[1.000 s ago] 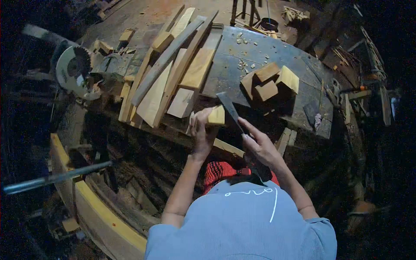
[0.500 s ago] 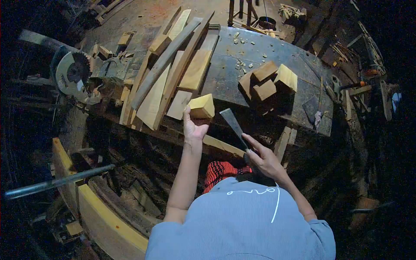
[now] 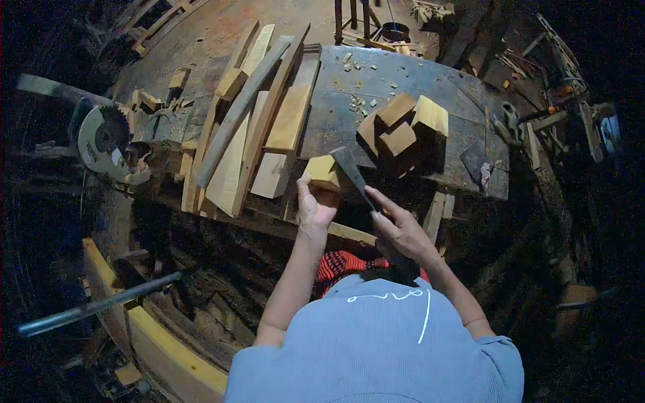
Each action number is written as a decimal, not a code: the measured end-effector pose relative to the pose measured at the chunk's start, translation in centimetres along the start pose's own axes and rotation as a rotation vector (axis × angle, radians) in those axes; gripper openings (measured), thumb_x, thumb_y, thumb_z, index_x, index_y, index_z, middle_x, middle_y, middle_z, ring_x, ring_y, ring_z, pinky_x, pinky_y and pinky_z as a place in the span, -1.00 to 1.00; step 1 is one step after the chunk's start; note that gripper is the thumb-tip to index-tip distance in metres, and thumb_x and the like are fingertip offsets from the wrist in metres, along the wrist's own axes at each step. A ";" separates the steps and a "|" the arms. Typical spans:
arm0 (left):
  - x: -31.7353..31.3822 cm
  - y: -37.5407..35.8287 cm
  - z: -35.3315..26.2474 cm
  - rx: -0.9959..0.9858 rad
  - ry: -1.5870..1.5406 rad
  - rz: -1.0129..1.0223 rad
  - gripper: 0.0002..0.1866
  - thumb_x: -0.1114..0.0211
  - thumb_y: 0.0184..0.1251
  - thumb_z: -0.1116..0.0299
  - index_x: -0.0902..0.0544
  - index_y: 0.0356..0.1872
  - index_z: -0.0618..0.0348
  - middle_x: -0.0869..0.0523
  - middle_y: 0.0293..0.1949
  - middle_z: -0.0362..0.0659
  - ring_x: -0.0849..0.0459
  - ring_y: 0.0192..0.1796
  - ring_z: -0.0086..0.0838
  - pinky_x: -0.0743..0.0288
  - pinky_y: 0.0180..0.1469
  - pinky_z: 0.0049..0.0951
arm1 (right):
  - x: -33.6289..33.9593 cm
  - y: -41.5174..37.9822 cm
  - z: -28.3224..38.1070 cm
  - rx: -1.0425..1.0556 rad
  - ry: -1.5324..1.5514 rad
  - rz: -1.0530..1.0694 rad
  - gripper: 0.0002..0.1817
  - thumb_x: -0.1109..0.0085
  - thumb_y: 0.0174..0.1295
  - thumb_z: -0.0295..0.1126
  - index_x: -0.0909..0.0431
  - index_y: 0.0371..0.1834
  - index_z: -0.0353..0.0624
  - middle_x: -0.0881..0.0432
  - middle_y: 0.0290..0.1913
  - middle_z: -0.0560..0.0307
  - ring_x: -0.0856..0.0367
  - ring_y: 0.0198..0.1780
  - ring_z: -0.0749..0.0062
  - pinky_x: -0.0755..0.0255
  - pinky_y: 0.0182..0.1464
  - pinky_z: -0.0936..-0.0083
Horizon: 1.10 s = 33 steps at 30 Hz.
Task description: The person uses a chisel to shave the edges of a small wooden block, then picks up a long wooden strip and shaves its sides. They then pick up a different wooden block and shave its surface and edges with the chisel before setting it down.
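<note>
My left hand (image 3: 317, 207) grips a pale yellow wood block (image 3: 324, 172) from below and from its left side, near the front edge of the workbench. In my right hand (image 3: 401, 228) is a chisel (image 3: 351, 173), its broad flat blade pointing up and to the left. The index finger lies along the blade, and the handle is hidden in the palm. The blade's end overlaps the block's upper right corner in this view. Beyond the chisel, several brown wood blocks (image 3: 398, 140) and a paler block (image 3: 430, 117) sit grouped on the bench.
Long boards (image 3: 252, 121) lie side by side on the workbench (image 3: 410, 77), left of the blocks. A circular saw (image 3: 104, 141) with an exposed blade stands at the far left. Wood chips (image 3: 358, 103) are scattered on the bench top. A metal pipe (image 3: 101, 304) juts in at lower left.
The block in my left hand has moved right and slightly down, and it is turned differently. The chisel has come up and left to it. The view has shifted a little.
</note>
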State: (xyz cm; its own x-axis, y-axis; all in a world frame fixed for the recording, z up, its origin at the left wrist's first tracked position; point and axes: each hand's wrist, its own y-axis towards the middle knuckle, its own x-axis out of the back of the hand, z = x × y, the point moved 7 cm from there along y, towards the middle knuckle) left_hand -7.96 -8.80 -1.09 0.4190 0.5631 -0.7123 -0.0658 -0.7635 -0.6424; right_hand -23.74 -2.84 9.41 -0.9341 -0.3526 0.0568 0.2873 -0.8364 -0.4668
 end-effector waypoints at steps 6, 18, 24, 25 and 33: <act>0.2 0.8 -0.4 0.027 0.060 -0.041 -0.55 -0.16 0.03 0.16 -0.45 -0.03 0.14 -0.54 -0.07 -0.11 -0.50 -0.02 -0.26 -0.37 0.05 -0.20 | 0.3 -0.6 -0.1 0.009 0.039 -0.012 -0.48 0.09 0.23 -0.29 -0.14 0.30 0.11 -0.34 -0.57 0.27 -0.32 -0.51 0.63 -0.31 -0.43 0.60; -10.5 2.9 3.2 -0.033 1.020 0.261 -0.46 -0.29 0.01 0.32 -0.30 0.01 0.29 -0.49 -0.09 -0.06 -0.53 -0.10 -0.37 -0.45 -0.06 -0.34 | 8.0 -2.3 -2.4 0.286 -0.029 -0.442 -0.48 0.09 0.27 -0.32 -0.10 0.31 0.06 -0.29 -0.54 0.35 -0.27 -0.57 0.73 -0.23 -0.55 0.73; -18.3 9.3 6.3 -0.630 1.535 0.348 -0.38 -0.37 -0.10 0.21 -0.31 -0.09 0.40 -0.54 -0.18 0.05 -0.55 -0.15 -0.25 -0.45 -0.10 -0.34 | 9.6 -5.5 -4.2 0.072 0.248 -0.559 -0.49 0.10 0.28 -0.32 -0.10 0.31 0.08 -0.32 -0.55 0.33 -0.28 -0.60 0.72 -0.30 -0.56 0.73; -18.9 10.0 6.9 -0.549 1.619 0.307 -0.36 -0.39 -0.13 0.18 -0.31 -0.10 0.40 -0.55 -0.20 0.07 -0.56 -0.15 -0.21 -0.45 -0.09 -0.32 | 10.2 -5.4 -5.6 0.136 0.139 -0.591 -0.50 0.12 0.28 -0.31 -0.11 0.31 0.08 -0.34 -0.55 0.31 -0.30 -0.61 0.71 -0.29 -0.57 0.72; -17.4 15.4 11.5 -0.545 1.704 0.221 -0.29 -0.37 -0.06 0.24 -0.21 0.07 0.36 -0.17 0.12 0.37 -0.23 0.18 0.14 -0.19 0.19 -0.12 | 7.9 -5.9 -6.6 0.049 0.197 -0.530 -0.50 0.13 0.29 -0.31 -0.09 0.31 0.07 -0.37 -0.58 0.29 -0.31 -0.64 0.69 -0.25 -0.61 0.73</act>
State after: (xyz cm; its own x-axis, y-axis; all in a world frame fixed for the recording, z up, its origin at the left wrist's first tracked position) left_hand -26.72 -26.70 -1.83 0.8405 -0.1944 0.5057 -0.1175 -0.9766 -0.1802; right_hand -34.19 2.13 6.76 -0.9737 0.2021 0.1049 -0.2270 -0.8978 -0.3773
